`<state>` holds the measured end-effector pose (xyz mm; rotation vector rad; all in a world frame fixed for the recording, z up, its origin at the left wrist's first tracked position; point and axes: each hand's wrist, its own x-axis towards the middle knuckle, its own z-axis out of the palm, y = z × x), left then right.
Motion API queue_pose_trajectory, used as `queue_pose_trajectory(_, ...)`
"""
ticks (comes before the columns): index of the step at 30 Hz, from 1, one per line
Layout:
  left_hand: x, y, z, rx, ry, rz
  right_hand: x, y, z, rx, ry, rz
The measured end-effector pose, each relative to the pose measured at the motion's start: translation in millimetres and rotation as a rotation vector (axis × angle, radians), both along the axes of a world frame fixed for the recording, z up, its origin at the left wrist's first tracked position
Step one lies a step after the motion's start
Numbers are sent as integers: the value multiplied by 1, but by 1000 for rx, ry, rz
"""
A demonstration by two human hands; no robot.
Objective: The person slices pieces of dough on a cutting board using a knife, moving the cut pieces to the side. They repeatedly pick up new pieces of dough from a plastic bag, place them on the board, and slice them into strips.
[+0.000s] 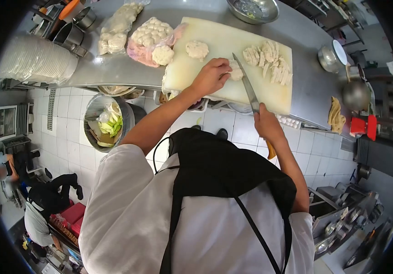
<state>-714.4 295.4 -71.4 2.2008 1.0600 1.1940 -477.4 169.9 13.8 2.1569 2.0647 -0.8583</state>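
On the white cutting board (226,39), my left hand (214,76) has its fingers curled, with the fingertips holding down a pale, lumpy round piece of food (236,71) whose kind I cannot make out. My right hand (268,123) is wrapped round the handle of a long knife (249,89). The blade points away from me, along the right side of that piece. Pale cut strips (269,59) lie to the right of the blade. Another whole pale piece (197,50) sits to the left, and an opened pink bag (144,54) of similar pieces rests by the board's left edge.
A second plastic bag (116,29) of pale pieces and stacked clear containers (39,59) stand left. Behind the board is a metal bowl (253,11). A bin (103,123) with green scraps stands below the counter. Two people are at lower left, one in a white shirt (36,223).
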Motion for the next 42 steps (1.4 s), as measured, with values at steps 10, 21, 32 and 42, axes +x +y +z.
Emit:
queue_pose_trajectory(10,0,-8,2,9,-1,19,3,-17,51,-97,44,-89)
queue_pose_trajectory(21,-2,-5,0,2,-22,23,-3,-15,29,-131,18,-65)
queue_pose_trajectory(32,1,-8,3,-21,-42,33,0,7,33,-45,59,-91)
queue_pose_trajectory(42,0,-7,4,-5,-64,57,-7,-16,47,-150,24,-71)
